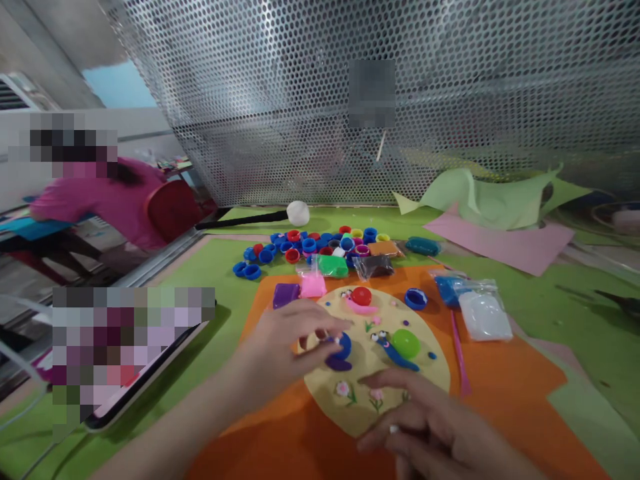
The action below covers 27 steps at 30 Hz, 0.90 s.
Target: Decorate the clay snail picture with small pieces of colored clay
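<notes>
A pale yellow oval sheet (pixel 435 333) bears three snails made of bottle caps and modelling clay. The red-capped snail (pixel 362 297) has a pink body, and the green-capped snail (pixel 404 345) a blue one. My left hand (pixel 295 337) reaches over the sheet's left side, fingers apart around the blue-capped snail (pixel 342 347), partly covering it; contact is unclear. Low over the front right edge, my right hand (pixel 425 413) has its fingers bent, with a small white piece of clay (pixel 393 429) at the fingertips. Pink clay flowers (pixel 343 389) lie between the hands.
Bottle caps (pixel 309 246) are heaped behind the orange sheet (pixel 510 387), beside bagged green clay (pixel 333 266). Bagged white clay (pixel 484 315) and a pink tool (pixel 459 353) lie right. A tablet-like device (pixel 150 373) stands left. A perforated metal panel (pixel 300 100) rises behind; another person (pixel 110 193) sits far left.
</notes>
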Available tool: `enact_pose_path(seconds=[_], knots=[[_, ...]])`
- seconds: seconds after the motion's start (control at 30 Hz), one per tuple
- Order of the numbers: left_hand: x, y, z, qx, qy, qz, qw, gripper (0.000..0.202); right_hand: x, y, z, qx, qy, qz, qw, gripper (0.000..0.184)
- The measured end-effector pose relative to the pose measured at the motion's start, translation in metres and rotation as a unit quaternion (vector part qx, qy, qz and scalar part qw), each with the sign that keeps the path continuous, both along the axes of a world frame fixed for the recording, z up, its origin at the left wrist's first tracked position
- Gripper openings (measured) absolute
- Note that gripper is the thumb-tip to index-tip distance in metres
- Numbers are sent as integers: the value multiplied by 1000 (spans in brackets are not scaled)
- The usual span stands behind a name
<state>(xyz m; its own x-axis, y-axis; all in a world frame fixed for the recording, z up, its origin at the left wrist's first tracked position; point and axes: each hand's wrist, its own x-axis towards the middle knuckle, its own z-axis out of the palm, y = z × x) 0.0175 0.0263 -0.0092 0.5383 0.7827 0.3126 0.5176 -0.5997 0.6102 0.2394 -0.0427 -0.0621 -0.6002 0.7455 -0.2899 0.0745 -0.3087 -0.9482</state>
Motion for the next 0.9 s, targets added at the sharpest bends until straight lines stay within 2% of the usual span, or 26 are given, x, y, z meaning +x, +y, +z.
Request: enact_pose_path(seconds=[0.1,0.2,0.23,0.3,0.37,0.4,0.43,0.5,0.57,0.63,0.77,0.9], knots=[[9,-15,1,39,-63,-95,993,10,-2,2,3,-23,29,-14,999,58],[16,-26,-2,62,-68,-157,983,11,0,2,-1,-10,6,-3,1000,69],[18,-29,-3,51,-60,-155,985,10,1,1,-3,-9,3,-5,1000,71],[23,-34,-5,4,-54,-103,993,7,3,-1,-7,-11,10,-1,1000,76],[27,-37,-6,-39,-55,-39,997,19,4,-3,-8,-13,20,13,1000,78],[28,-38,-6,-39,-51,-27,998,23,3,-4,-8,-17,23,17,999,79],[29,-39,-5,-19,-37,-34,999,24,3,-4,-7,-22,27,16,999,79],[28,-40,-3,69,12,-95,993,21,1,-4,-2,-35,30,-2,999,78],[26,-40,0,168,58,-145,973,18,-1,-4,3,-44,24,-13,999,78],[24,-40,1,221,82,-168,957,17,-3,-3,7,-56,19,-14,998,80],[24,-42,1,254,68,-163,951,14,-3,-3,5,-64,33,-17,997,81],[25,-41,6,246,56,-164,954,24,-4,-3,2,-78,55,-19,995,66]])
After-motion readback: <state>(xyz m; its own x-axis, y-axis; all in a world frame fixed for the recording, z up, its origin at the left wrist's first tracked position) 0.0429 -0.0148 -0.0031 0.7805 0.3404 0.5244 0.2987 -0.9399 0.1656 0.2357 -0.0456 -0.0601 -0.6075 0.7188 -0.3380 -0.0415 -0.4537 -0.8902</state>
